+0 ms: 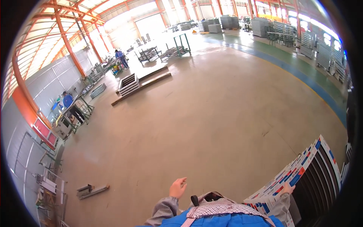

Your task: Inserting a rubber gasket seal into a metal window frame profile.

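One left hand (177,188) raised, fingers parted, right hand (288,188) touching panels (302,167), grip unclear

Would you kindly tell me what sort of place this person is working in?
Most likely a factory hall or large workshop: tall orange columns stand along one side, grey slatted stacks sit across the floor, and a blue lane is marked out on the ground.

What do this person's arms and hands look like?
The left hand and right hand are bare, with no gloves. The left sleeve and right sleeve are long and grey with thin stripes.
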The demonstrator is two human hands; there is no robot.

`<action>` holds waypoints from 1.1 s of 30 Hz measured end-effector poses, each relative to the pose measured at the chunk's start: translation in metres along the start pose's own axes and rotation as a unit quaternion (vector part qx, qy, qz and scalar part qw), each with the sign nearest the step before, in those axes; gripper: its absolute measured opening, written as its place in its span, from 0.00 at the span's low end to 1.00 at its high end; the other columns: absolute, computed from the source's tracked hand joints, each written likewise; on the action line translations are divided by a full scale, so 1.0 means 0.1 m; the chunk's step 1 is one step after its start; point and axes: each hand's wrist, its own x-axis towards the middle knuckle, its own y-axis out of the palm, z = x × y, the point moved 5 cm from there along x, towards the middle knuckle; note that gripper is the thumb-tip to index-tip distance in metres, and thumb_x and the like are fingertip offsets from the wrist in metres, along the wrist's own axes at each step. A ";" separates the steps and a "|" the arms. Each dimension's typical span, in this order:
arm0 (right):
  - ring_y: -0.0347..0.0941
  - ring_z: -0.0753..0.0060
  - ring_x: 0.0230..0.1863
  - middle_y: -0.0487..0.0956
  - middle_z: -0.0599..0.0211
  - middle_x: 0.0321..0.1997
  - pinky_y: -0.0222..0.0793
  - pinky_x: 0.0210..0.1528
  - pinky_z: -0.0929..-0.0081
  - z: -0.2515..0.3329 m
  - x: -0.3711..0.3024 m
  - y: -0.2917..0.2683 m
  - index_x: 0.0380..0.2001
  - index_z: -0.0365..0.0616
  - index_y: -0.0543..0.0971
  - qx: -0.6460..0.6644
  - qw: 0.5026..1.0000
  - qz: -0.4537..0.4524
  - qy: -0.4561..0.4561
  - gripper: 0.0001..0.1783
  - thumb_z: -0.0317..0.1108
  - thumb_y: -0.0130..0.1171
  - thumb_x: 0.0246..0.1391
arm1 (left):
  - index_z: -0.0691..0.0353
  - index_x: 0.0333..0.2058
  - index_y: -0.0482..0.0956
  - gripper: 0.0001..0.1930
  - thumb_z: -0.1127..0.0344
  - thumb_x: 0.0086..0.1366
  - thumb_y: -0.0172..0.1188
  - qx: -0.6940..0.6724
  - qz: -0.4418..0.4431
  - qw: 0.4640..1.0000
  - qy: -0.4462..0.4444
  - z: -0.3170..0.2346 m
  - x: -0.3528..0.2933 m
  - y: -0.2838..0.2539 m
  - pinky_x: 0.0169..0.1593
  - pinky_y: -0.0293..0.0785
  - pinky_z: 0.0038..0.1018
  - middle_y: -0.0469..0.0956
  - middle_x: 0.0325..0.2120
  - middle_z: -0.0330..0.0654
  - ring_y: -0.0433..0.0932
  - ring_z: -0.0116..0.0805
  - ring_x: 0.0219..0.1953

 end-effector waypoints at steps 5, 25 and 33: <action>0.62 0.53 0.53 0.62 0.53 0.56 0.56 0.56 0.63 0.29 -0.26 -0.25 0.56 0.37 0.54 -0.225 0.963 -0.124 0.081 0.47 0.54 0.60 0.39 | 0.57 0.43 0.71 0.17 0.68 0.52 0.53 -0.007 0.116 0.985 0.125 -0.40 0.96 0.26 0.42 0.70 0.29 0.73 0.37 0.40 0.73 0.36 0.37; 0.68 0.56 0.46 0.69 0.54 0.49 0.65 0.47 0.66 -0.06 -0.29 -0.10 0.53 0.38 0.60 0.227 0.965 0.020 0.126 0.41 0.43 0.65 0.37 | 0.60 0.46 0.68 0.18 0.68 0.55 0.50 -0.058 0.450 0.839 0.300 -2.46 1.41 2.57 0.42 0.69 0.28 0.73 0.36 0.45 0.73 0.35 0.37; 0.73 0.69 0.34 0.76 0.62 0.37 0.69 0.39 0.74 0.41 -0.63 -0.11 0.41 0.35 0.70 0.396 0.913 0.097 0.000 0.22 0.30 0.60 0.41 | 0.63 0.44 0.69 0.18 0.67 0.54 0.52 -0.061 0.589 0.743 0.314 -2.70 1.26 3.35 0.42 0.70 0.25 0.74 0.34 0.45 0.74 0.33 0.36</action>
